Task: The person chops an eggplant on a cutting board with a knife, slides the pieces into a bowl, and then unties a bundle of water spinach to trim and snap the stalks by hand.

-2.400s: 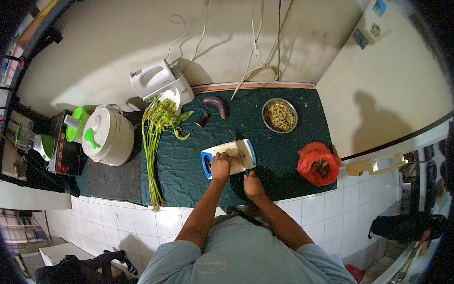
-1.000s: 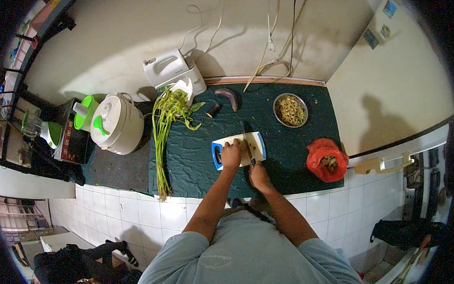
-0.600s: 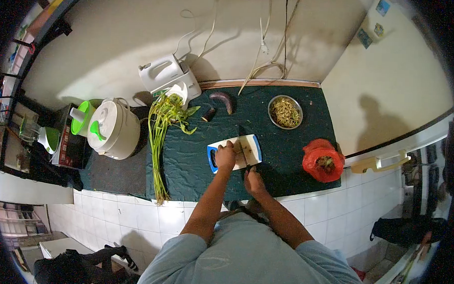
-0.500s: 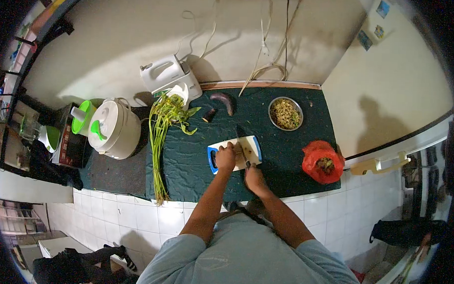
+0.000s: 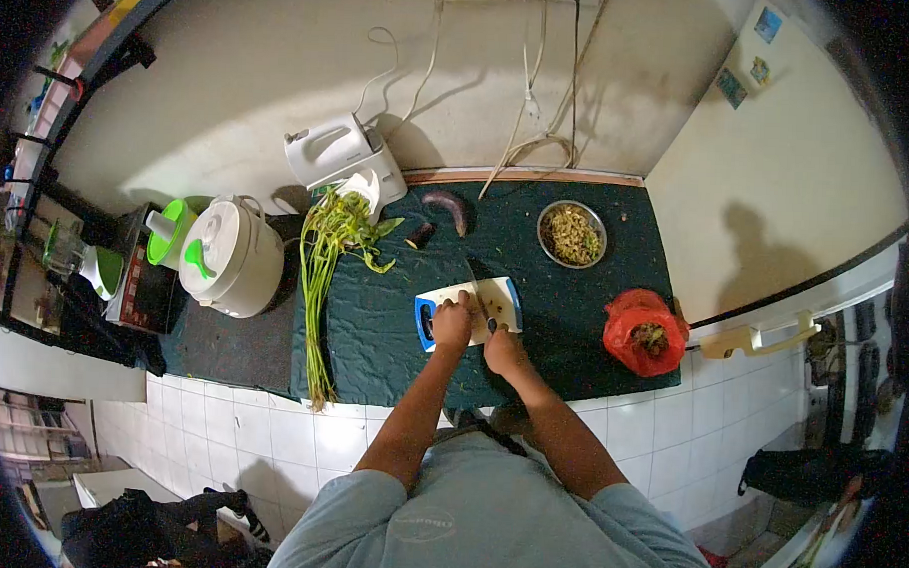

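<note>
A white cutting board with blue ends lies near the front of the table. On its left half rests my left hand, fingers bent and pressed together; what they hold, if anything, is hidden. My right hand is closed around the dark handle of a knife. The blade points away from me across the board, just right of my left fingertips. A few small bits lie on the board to the right of the blade. Behind the board are a long eggplant and a shorter dark eggplant piece.
Long-stemmed leafy greens lie to the left, beside a white rice cooker. A white hand mixer stands at the back. To the right are a metal bowl of chopped food and a red plastic bag.
My right hand and the knife have shifted slightly left, closer to my left fingers. My left hand stays on the board. The view has moved a little.
</note>
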Demonstrator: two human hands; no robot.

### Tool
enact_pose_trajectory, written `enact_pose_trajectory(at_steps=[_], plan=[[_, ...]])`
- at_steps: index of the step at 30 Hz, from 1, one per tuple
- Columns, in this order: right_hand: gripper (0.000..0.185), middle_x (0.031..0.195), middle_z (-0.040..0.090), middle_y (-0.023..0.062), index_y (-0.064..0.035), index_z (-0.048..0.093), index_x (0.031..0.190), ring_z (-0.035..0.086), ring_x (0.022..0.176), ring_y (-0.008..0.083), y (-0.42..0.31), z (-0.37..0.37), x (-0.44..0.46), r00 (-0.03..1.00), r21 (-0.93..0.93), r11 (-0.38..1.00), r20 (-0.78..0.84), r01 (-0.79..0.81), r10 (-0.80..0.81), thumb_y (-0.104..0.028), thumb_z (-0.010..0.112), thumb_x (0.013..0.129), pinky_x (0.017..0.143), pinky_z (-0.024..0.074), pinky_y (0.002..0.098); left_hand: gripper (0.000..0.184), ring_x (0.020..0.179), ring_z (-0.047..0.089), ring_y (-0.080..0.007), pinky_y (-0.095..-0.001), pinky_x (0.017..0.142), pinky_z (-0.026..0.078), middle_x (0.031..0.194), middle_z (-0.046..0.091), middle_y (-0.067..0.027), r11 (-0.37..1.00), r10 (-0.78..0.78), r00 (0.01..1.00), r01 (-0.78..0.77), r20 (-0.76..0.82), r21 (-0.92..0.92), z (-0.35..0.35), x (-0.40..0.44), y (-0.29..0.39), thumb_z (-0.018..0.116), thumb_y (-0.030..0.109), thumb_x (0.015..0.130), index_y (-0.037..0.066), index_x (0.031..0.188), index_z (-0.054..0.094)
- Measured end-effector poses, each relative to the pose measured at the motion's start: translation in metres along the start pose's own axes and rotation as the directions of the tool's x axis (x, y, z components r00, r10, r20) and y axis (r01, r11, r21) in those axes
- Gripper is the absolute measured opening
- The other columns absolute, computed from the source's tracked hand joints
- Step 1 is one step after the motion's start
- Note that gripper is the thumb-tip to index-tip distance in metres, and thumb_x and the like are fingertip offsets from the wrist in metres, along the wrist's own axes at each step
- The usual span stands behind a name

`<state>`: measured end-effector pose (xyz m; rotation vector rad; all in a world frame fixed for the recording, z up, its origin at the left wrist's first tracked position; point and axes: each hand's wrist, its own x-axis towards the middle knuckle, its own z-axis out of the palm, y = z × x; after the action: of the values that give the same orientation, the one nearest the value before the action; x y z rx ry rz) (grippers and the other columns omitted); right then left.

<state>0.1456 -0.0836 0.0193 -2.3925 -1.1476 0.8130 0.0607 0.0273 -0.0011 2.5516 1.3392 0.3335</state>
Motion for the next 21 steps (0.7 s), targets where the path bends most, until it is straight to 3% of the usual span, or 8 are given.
enact_pose_trajectory(at_steps=[3, 4, 6, 9, 15, 21], plan=[[0.033, 0.089, 0.063, 0.0335, 0.0093, 0.05, 0.101, 0.063, 0.085, 0.0467, -0.003, -0.006, -0.01, 0.994, 0.012, 0.994, -0.04, 0.104, -0.104, -0.023, 0.047, 0.096, 0.073, 0.0502, 0.0539, 0.02, 0.073, 0.064, -0.0332, -0.0425, 0.068, 0.051, 0.077, 0.064, -0.0162, 0.991, 0.082, 0.997, -0.081, -0.002, 0.109, 0.0, 0.001, 0.004, 0.056, 0.012, 0.082, 0.007, 0.101, 0.049], [0.033, 0.089, 0.063, 0.0335, 0.0093, 0.05, 0.101, 0.063, 0.085, 0.0467, 0.009, 0.007, -0.009, 0.994, 0.015, 0.995, -0.038, 0.102, -0.102, -0.023, 0.047, 0.096, 0.073, 0.0502, 0.0539, 0.025, 0.074, 0.064, -0.0361, -0.0465, 0.067, 0.05, 0.077, 0.063, -0.0187, 0.992, 0.086, 0.996, -0.087, 0.021, 0.087, 0.001, 0.002, 0.003, 0.058, 0.022, 0.085, 0.007, 0.103, 0.047], [0.034, 0.089, 0.063, 0.0329, 0.0093, 0.049, 0.103, 0.064, 0.085, 0.046, 0.025, 0.027, -0.014, 0.998, 0.062, 0.996, -0.001, -0.068, 0.068, -0.023, 0.047, 0.096, 0.073, 0.0507, 0.0534, 0.026, 0.075, 0.064, -0.0358, -0.0463, 0.068, 0.05, 0.077, 0.063, -0.0183, 0.991, 0.101, 0.995, -0.102, 0.018, 0.092, 0.003, 0.001, 0.004, 0.058, 0.022, 0.086, 0.007, 0.103, 0.047], [0.034, 0.087, 0.063, 0.0322, 0.0098, 0.049, 0.105, 0.064, 0.085, 0.0465, 0.028, 0.035, -0.003, 0.998, 0.048, 0.997, -0.014, -0.057, 0.057, -0.023, 0.047, 0.095, 0.074, 0.0509, 0.0533, 0.028, 0.081, 0.063, -0.0351, -0.0453, 0.071, 0.049, 0.079, 0.064, -0.0172, 0.992, 0.081, 0.996, -0.084, 0.037, 0.091, 0.002, -0.001, 0.004, 0.058, 0.024, 0.086, 0.007, 0.106, 0.047], [0.032, 0.084, 0.063, 0.0331, 0.0085, 0.051, 0.101, 0.064, 0.083, 0.0472, 0.004, 0.0, -0.005, 0.997, 0.011, 0.997, -0.014, 0.079, -0.079, -0.023, 0.048, 0.094, 0.074, 0.0509, 0.0541, 0.044, 0.082, 0.063, -0.0345, -0.0431, 0.075, 0.05, 0.084, 0.064, -0.0166, 0.991, 0.061, 0.997, -0.067, 0.051, 0.119, 0.011, 0.004, 0.004, 0.07, 0.028, 0.078, 0.007, 0.109, 0.048], [0.032, 0.085, 0.063, 0.033, 0.0082, 0.051, 0.102, 0.064, 0.085, 0.0473, 0.037, 0.047, 0.0, 0.994, 0.058, 0.992, -0.006, -0.11, 0.11, -0.022, 0.05, 0.093, 0.074, 0.0506, 0.0541, 0.045, 0.087, 0.063, -0.0349, -0.0445, 0.073, 0.051, 0.088, 0.064, -0.0171, 0.992, -0.039, 0.998, 0.034, 0.043, 0.122, 0.002, 0.005, 0.004, 0.071, 0.028, 0.078, 0.007, 0.11, 0.048]])
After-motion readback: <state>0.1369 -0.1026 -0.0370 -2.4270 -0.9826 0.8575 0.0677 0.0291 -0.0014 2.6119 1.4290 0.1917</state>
